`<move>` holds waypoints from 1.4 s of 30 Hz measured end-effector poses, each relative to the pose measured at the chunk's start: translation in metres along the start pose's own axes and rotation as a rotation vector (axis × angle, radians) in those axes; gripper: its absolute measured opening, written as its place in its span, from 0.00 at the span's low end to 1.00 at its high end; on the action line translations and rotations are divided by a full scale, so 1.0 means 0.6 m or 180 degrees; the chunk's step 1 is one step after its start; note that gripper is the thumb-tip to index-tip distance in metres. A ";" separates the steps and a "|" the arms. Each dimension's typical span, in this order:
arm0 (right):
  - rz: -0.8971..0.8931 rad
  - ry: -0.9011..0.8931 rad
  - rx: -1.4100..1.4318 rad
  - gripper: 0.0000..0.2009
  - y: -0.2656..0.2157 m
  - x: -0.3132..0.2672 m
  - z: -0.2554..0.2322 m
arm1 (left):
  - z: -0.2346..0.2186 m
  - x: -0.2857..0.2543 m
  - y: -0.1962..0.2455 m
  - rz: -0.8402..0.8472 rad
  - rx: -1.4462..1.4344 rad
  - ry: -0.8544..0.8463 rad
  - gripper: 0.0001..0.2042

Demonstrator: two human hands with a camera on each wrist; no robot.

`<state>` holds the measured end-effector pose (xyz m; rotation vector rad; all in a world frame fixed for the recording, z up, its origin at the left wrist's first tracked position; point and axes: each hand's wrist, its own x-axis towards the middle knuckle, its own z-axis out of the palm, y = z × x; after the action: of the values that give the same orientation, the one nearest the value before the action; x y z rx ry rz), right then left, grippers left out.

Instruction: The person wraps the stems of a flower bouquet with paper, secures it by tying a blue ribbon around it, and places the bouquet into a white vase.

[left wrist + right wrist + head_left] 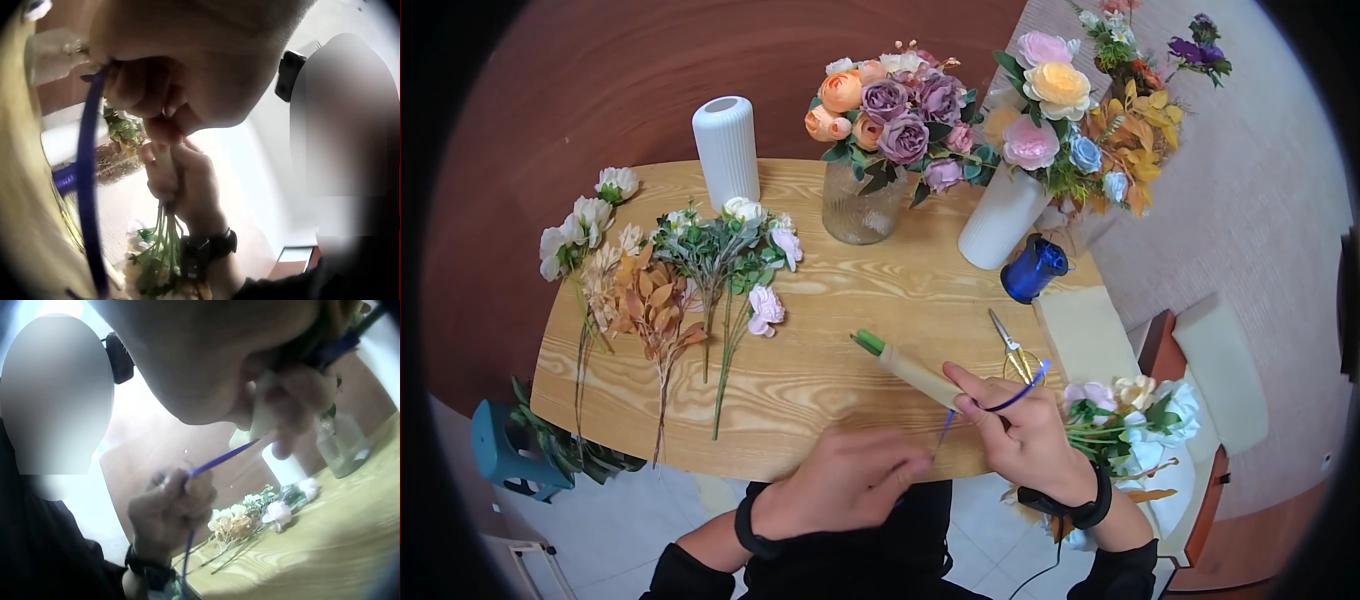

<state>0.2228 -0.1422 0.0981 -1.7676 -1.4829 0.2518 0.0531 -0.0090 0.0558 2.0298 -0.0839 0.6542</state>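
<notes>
My right hand [1032, 432] grips a bunch of artificial flowers [1142, 440] by its stems, which are bound in a beige wrap [915, 375]. Green stem ends [867, 342] poke out of the wrap's far end, and the blooms hang beyond the wrist. A blue-purple ribbon [1022, 392] passes at the right fingers. My left hand [845, 482], blurred in the head view, pinches a stretch of this ribbon [220, 459] drawn taut from the wrap in the right wrist view. More ribbon [94, 181] trails loose across the left wrist view.
Gold-handled scissors [1018, 355] and a blue ribbon spool [1034, 268] lie to the right. Cut flower stems [665, 300] spread over the table's left. Behind stand an upright white vase [726, 155], a glass vase [860, 205] with roses and a tilted white vase [1002, 220] of flowers.
</notes>
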 end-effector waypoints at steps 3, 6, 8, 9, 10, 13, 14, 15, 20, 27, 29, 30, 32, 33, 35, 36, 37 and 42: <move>-0.0266 -0.0031 -0.0655 0.12 -0.002 -0.011 0.009 | -0.032 0.012 0.033 0.0569 0.0617 -0.0369 0.02; -0.0464 -0.0269 -0.1261 0.11 -0.010 -0.022 0.016 | -0.079 0.047 0.051 0.1110 0.1355 -0.1072 0.05; -0.0571 -0.0398 -0.1505 0.10 -0.016 -0.026 0.021 | -0.095 0.078 0.048 0.1494 0.1588 -0.1171 0.06; -0.0642 -0.0543 -0.1468 0.08 -0.023 -0.028 0.023 | -0.101 0.096 0.048 0.1908 0.1800 -0.1269 0.07; -0.0710 -0.0688 -0.1434 0.07 -0.031 -0.031 0.025 | -0.105 0.115 0.040 0.1891 0.1793 -0.1265 0.07; -0.0889 -0.0807 -0.1357 0.05 -0.055 -0.034 0.023 | -0.108 0.151 0.002 0.2102 0.1671 -0.1432 0.07; -0.0883 -0.0792 -0.1375 0.05 -0.059 -0.038 0.019 | -0.110 0.155 -0.007 0.1852 0.1333 -0.1461 0.05; -0.0922 -0.0814 -0.1431 0.06 -0.062 -0.042 0.015 | -0.110 0.158 -0.015 0.1607 0.0987 -0.1496 0.06; -0.1493 -0.0097 -0.1262 0.11 -0.067 -0.052 0.000 | -0.084 0.111 -0.046 0.0197 -0.0541 -0.1649 0.06; -0.1428 0.0700 -0.1719 0.16 -0.040 -0.019 -0.013 | 0.010 0.001 -0.036 -0.0125 -0.0564 -0.0432 0.09; -0.1089 0.0092 -0.1983 0.16 -0.039 -0.030 -0.007 | -0.012 0.004 -0.004 0.0393 0.0179 -0.0519 0.07; -0.1104 0.0141 -0.2082 0.14 -0.036 -0.035 -0.001 | -0.024 0.007 0.014 0.0871 0.0940 -0.0627 0.05; -0.0944 -0.0113 -0.2065 0.14 -0.011 -0.043 0.007 | -0.056 0.028 0.062 0.1276 0.1503 -0.0986 0.05; -0.0791 -0.0344 -0.2078 0.13 -0.004 -0.047 0.011 | -0.071 0.043 0.079 0.1720 0.2067 -0.1351 0.06; -0.0867 -0.0606 -0.1835 0.11 -0.016 -0.053 0.021 | -0.093 0.091 0.090 0.1885 0.2073 -0.1704 0.07; -0.0912 -0.0845 -0.1601 0.09 -0.023 -0.062 0.029 | -0.099 0.112 0.088 0.2077 0.2053 -0.2078 0.09; -0.0912 -0.0857 -0.1565 0.09 -0.027 -0.068 0.040 | -0.103 0.133 0.074 0.2042 0.2048 -0.2095 0.09; -0.1379 -0.0200 -0.1247 0.10 -0.064 -0.079 0.002 | -0.083 0.153 -0.046 0.0696 -0.0004 -0.1815 0.04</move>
<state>0.1793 -0.1844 0.1076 -1.6806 -2.0189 -0.2216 0.1195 0.0653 0.0976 2.1679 -0.6462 0.1856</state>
